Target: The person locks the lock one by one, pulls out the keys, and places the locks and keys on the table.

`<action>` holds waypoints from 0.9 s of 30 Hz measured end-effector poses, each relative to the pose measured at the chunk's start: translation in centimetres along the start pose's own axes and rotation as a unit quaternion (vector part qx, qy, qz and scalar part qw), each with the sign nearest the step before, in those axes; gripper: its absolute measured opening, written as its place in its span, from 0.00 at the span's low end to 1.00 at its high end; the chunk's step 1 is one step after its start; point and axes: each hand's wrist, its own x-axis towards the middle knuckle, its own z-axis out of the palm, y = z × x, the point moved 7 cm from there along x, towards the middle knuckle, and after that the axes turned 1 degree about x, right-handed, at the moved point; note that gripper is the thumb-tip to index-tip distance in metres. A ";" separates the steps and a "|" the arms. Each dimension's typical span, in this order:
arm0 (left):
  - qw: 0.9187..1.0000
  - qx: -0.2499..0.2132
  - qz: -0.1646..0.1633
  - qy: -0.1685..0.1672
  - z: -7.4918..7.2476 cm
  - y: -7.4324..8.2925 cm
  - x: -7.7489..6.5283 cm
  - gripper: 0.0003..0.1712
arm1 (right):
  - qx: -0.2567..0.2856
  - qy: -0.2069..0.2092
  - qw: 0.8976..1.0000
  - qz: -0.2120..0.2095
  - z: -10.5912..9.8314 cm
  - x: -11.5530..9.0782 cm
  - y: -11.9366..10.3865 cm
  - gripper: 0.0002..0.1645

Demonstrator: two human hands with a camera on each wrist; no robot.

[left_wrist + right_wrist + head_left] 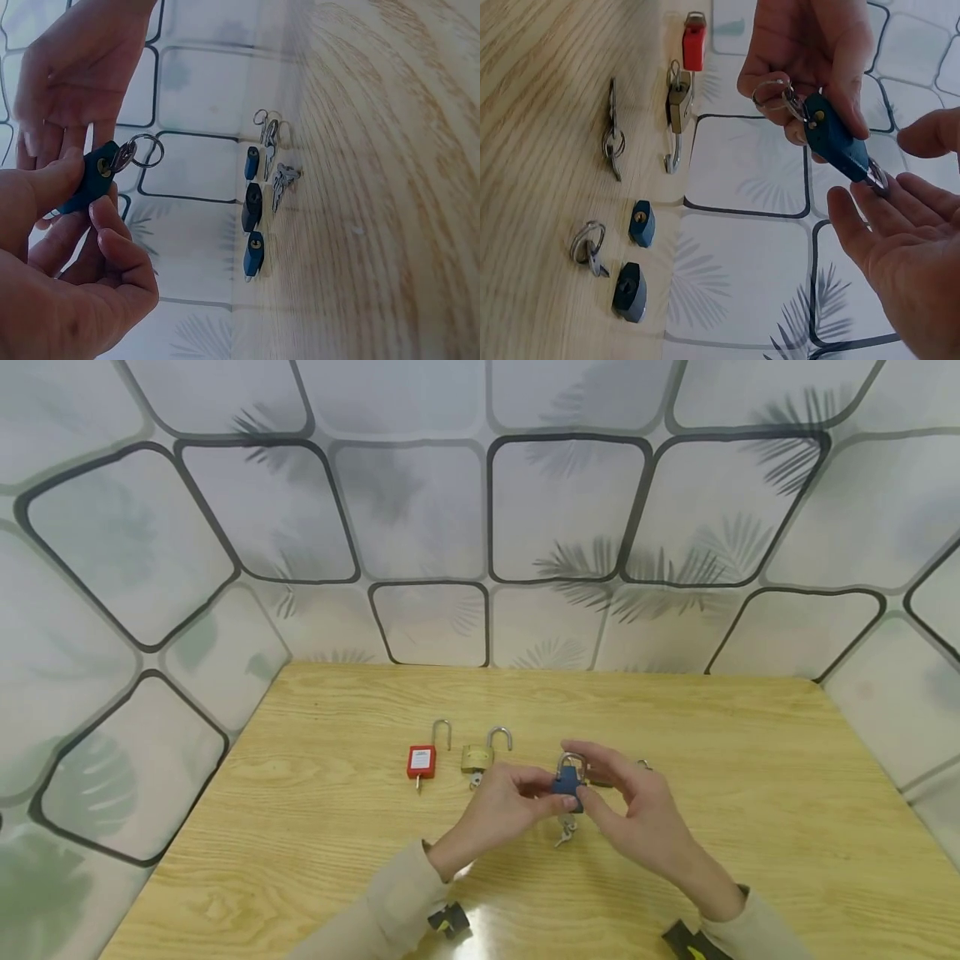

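Observation:
A blue padlock (567,782) is held above the table, between both hands. My left hand (504,806) pinches its body between thumb and fingers, as the left wrist view also shows. Keys on a ring (787,96) hang by its keyhole end; whether one sits in the keyhole I cannot tell. My right hand (645,814) is at the shackle side, its fingers extended and fingertips by the shackle (877,178). In the right wrist view, the right thumb (930,135) stands apart from the padlock. Whether the shackle is fully seated is unclear.
Left of the hands lie a red padlock (422,762) and a brass padlock (477,758), both with shackles raised. Behind the hands are a blue padlock (641,223) and a dark padlock (630,292), with loose keys (589,247) nearby. A patterned curtain (427,622) borders the wooden table (300,827).

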 end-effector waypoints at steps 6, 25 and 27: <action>0.999 -0.036 -0.023 0.001 -0.2 -0.2 0.0 0.10 | -0.086 -0.060 0.993 -0.055 0.4 -0.2 -0.4 0.49; 0.998 -0.048 -0.041 -0.004 -0.3 -0.5 -0.1 0.09 | -0.196 -0.141 0.968 -0.070 1.4 -0.8 0.1 0.56; 0.998 -0.049 -0.042 -0.004 -0.3 -0.5 -0.1 0.09 | -0.201 -0.136 0.967 -0.073 1.4 -0.8 0.2 0.56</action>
